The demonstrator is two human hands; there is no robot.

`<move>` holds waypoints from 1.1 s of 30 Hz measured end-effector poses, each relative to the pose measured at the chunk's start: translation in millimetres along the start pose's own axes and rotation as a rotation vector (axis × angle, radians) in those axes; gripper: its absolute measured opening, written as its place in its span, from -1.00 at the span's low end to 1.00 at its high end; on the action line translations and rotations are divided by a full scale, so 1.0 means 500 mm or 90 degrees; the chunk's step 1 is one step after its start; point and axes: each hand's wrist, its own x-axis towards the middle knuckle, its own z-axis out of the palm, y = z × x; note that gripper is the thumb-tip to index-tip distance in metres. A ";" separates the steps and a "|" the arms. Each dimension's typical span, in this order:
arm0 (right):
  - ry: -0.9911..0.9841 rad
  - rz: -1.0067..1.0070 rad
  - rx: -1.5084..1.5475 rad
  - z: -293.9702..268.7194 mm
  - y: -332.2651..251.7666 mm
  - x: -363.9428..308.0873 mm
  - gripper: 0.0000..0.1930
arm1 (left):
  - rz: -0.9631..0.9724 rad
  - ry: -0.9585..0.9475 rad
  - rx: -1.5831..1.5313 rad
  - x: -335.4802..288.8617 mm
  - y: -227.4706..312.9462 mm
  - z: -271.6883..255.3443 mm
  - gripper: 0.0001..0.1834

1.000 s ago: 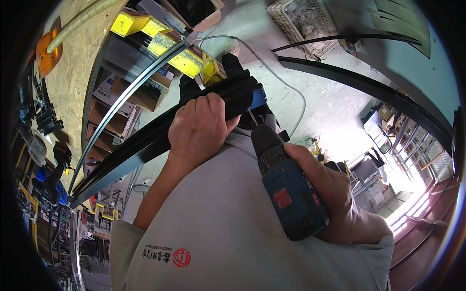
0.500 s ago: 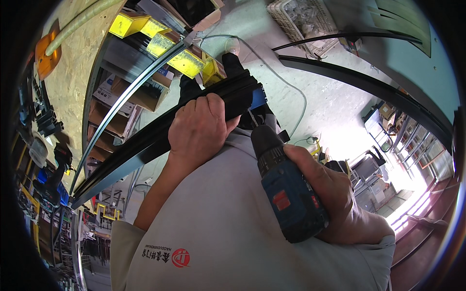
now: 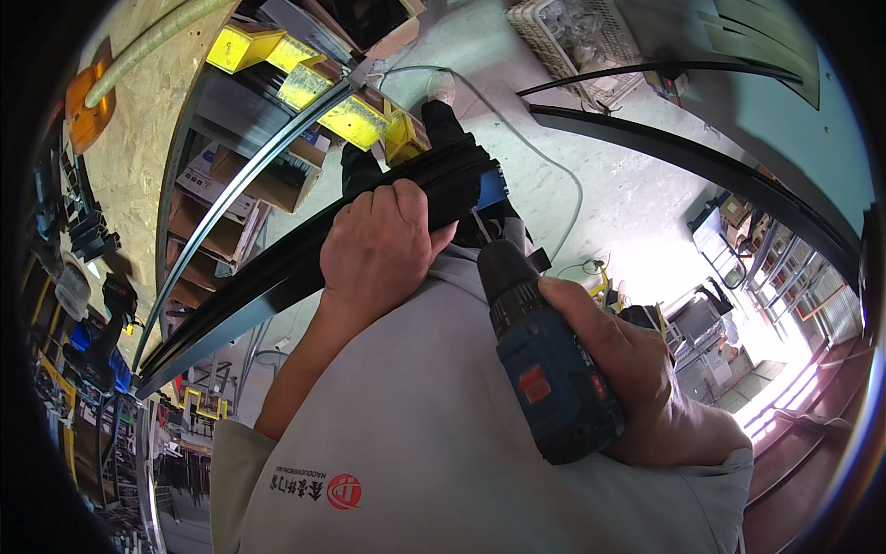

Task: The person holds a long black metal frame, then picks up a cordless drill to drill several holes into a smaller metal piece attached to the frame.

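Note:
My left hand (image 3: 380, 242) is closed round a long black metal profile (image 3: 277, 268), close to its right end. The profile slants from the lower left up to the middle, in front of my body. A blue patch (image 3: 493, 188) shows on its end. In my right hand (image 3: 620, 355) is a dark blue cordless drill (image 3: 552, 365), gripped with the chuck pointing up and left. Its thin bit reaches up to the profile's end by the blue patch; whether the tip touches it I cannot tell.
Yellow bins (image 3: 353, 120) and cardboard boxes (image 3: 277, 180) fill shelves under a wooden bench (image 3: 138, 157) on the left. A cable (image 3: 574, 175) curves over the floor. A plastic crate (image 3: 600, 42) stands far right of centre, behind another long black profile (image 3: 701, 152).
Almost nothing differs. Both hands, the drill and the profile stay where they were, with only a very slight shift of the drill.

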 end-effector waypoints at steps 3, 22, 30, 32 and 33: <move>0.001 -0.001 -0.007 0.001 0.001 0.000 -0.12 | 0.000 -0.002 0.000 0.000 0.000 0.001 -0.34; -0.001 -0.005 -0.030 0.001 0.002 0.002 -0.11 | 0.007 0.011 -0.002 0.001 -0.001 -0.002 -0.35; 0.000 -0.028 -0.042 -0.001 0.002 0.005 -0.10 | 0.003 0.010 -0.007 0.000 0.000 -0.001 -0.35; 0.001 -0.027 -0.045 0.001 0.002 0.004 -0.10 | 0.004 0.009 -0.014 0.000 -0.001 -0.001 -0.35; 0.000 -0.026 -0.048 0.000 0.002 0.004 -0.10 | 0.004 0.007 -0.019 0.000 -0.001 0.000 -0.35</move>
